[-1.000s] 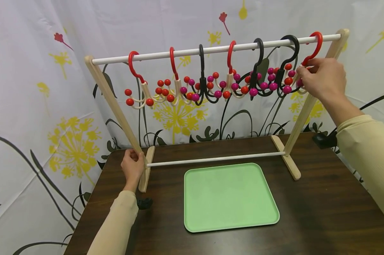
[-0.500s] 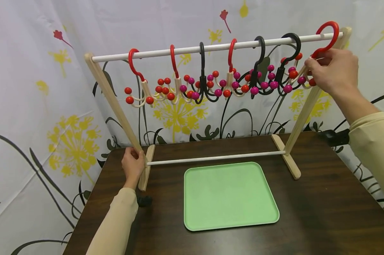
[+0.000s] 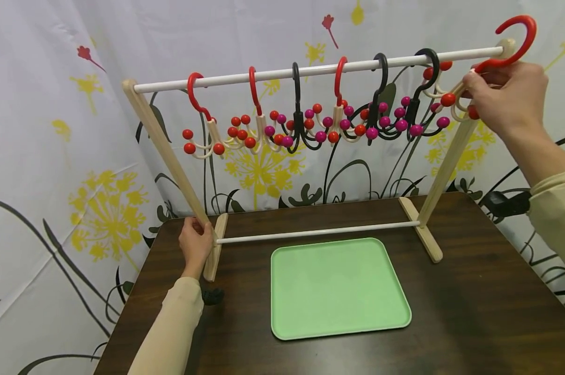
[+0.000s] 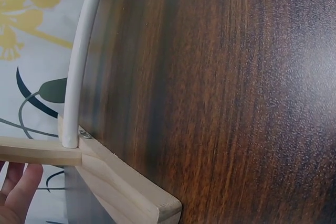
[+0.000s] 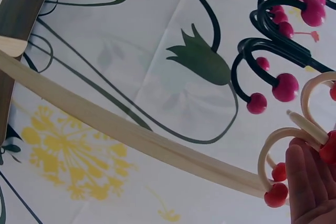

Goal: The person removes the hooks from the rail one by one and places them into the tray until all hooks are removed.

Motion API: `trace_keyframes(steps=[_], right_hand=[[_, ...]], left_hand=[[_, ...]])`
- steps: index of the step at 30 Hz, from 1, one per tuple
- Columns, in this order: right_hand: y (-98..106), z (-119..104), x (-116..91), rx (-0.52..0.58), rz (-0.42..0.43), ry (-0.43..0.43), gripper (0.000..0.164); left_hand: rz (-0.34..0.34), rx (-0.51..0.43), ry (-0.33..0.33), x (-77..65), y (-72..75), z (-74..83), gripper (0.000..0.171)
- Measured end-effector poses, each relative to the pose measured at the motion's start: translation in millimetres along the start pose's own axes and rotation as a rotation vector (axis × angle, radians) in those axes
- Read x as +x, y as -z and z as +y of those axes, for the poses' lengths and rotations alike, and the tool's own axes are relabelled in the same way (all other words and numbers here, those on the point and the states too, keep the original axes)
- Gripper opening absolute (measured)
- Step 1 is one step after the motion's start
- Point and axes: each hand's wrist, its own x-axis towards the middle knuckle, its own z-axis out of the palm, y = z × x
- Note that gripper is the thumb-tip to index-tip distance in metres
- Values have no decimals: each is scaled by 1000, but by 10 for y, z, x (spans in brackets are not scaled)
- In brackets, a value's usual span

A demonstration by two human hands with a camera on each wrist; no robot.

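My right hand (image 3: 512,99) holds a red-hooked hanger (image 3: 529,39) with cream prongs and red balls. Its hook stands near the right end of the white rod (image 3: 273,76), clear of it. In the right wrist view, fingers (image 5: 307,182) lie against the cream prongs (image 5: 310,127). My left hand (image 3: 195,245) pinches the left wooden post (image 3: 170,156) of the rack low down, close to its foot. From the rod hang several similar hangers, among them a red-hooked one (image 3: 193,96) at far left and a black one (image 3: 434,70) nearest my right hand.
A light green tray (image 3: 338,289) lies on the dark wooden table (image 3: 479,291) before the rack. A lower white bar (image 3: 319,233) joins the rack's feet. Behind hangs a floral-printed curtain (image 3: 99,219). The right post (image 3: 451,161) stands below my right hand.
My right hand has moved up and right with the red-hooked hanger, whose hook has come off the rod's right end. The left hand stays on the post.
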Motion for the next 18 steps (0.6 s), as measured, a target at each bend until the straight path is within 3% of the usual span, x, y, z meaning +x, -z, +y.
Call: trace_keyframes(steps=[3,18], right_hand=[[26,-9,-61,11,28,14,43],[208,216,-305,-46,0,59,46]], left_hand=[[1,-10,-14,54,-51,-23,16],[9,16,-8,-33,23,-9,18]])
